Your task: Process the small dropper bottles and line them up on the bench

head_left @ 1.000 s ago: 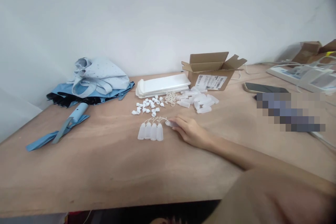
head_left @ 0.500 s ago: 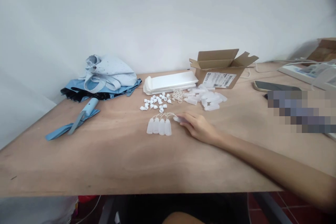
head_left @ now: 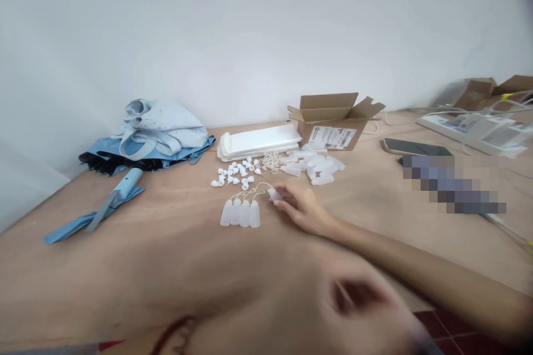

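My right hand [head_left: 303,208] reaches in from the right and rests on the wooden table [head_left: 125,266]. Its fingertips are closed on a small white dropper bottle [head_left: 274,194] lying beside a row of several like bottles [head_left: 240,213], which lie side by side with thin strings at their tips. A large blurred skin-coloured shape [head_left: 291,305] fills the lower foreground very close to the camera; it looks like my left hand or arm, and its fingers cannot be made out.
Behind the row lie scattered white caps [head_left: 235,171], loose bottles [head_left: 318,165], a stack of clear bags [head_left: 258,140] and an open cardboard box [head_left: 335,120]. A blue folded umbrella and cloth [head_left: 141,141] lie at the left, a phone [head_left: 414,147] and cables at the right.
The view has shifted slightly. A blurred skin-coloured shape has risen into the lower foreground. My right hand stays at the end of the bottle row with the bottle.
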The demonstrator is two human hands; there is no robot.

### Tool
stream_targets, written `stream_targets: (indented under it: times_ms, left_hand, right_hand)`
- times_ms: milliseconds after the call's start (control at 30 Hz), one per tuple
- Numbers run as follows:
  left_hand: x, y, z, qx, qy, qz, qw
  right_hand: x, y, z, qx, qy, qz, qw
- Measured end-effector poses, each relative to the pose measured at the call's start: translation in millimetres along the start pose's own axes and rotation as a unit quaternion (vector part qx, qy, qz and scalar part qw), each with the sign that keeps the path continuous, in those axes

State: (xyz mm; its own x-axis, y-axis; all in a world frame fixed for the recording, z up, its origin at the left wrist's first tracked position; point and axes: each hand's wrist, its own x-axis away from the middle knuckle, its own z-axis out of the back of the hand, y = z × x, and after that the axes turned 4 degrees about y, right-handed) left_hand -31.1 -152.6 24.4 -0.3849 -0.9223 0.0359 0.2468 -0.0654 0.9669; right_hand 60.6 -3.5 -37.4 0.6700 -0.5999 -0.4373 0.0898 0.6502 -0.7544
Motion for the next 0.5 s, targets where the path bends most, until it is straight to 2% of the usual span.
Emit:
stream_targets:
  times_ms: [33,67,100,133,167,200,267,367,500]
  left_hand:
    - [-5.8,0.2,14.6,-0.053,0.065,-0.022,0.996]
    - [-11.3,-1.9,30.5,-0.131,0.142,-0.052,0.980]
    - [-16.5,-6.2,46.9,-0.229,0.237,-0.089,0.940]
    - [-21.3,-12.2,62.4,-0.320,0.283,-0.122,0.896]
    - [-25.4,-19.4,76.0,-0.386,0.304,-0.145,0.859]
    - [-28.7,-27.0,86.6,-0.424,0.301,-0.166,0.838]
    - [-32.1,-41.1,97.3,-0.454,0.279,-0.193,0.824]
    - [-30.5,-54.4,93.0,-0.475,0.252,-0.210,0.817]
    - [-25.9,-62.6,82.0,-0.526,0.243,-0.211,0.787]
  right_hand:
    - [-0.3,0.1,-1.1,-0.044,-0.001,-0.018,0.999]
    - [-0.7,0.1,-2.4,-0.085,-0.003,-0.030,0.996]
    - [-1.2,0.3,-3.9,-0.120,-0.005,-0.037,0.992]
    - [-1.6,0.4,-5.3,-0.145,-0.006,-0.042,0.988]
    - [-2.1,0.6,-6.7,-0.163,-0.009,-0.048,0.985]
    - [-2.5,0.8,-7.8,-0.176,-0.013,-0.052,0.983]
    - [-3.1,1.2,-9.0,-0.193,-0.021,-0.058,0.979]
    - [-3.3,1.5,-8.7,-0.200,-0.028,-0.062,0.977]
    - [-3.5,1.0,-7.0,-0.162,-0.024,-0.077,0.984]
